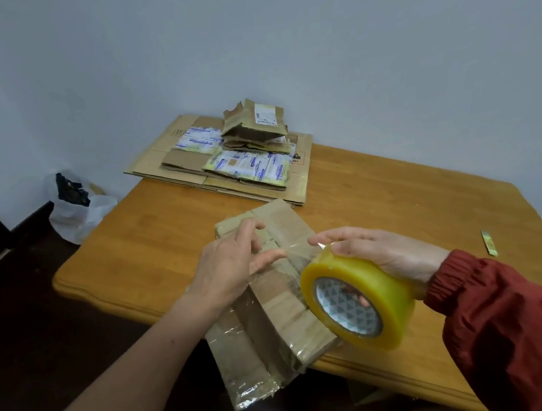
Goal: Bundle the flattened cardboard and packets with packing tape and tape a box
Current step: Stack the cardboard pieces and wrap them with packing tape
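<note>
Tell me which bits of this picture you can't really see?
All in the head view:
- Printing on the packets: too small to read.
- Inside the white bag: something dark, unclear.
- The strip on the table: too small to identify.
- Top of the bundle: partly covered by the left hand; pinching or pressing the tape, can't tell.
- Grip of the right hand: partly behind the tape roll.

The right hand (378,251) comes out of a rust-red sleeve (509,324) — puffy, creased, gathered into an elastic cuff (438,283). The left hand (232,266) and forearm (114,382) are bare.
</note>
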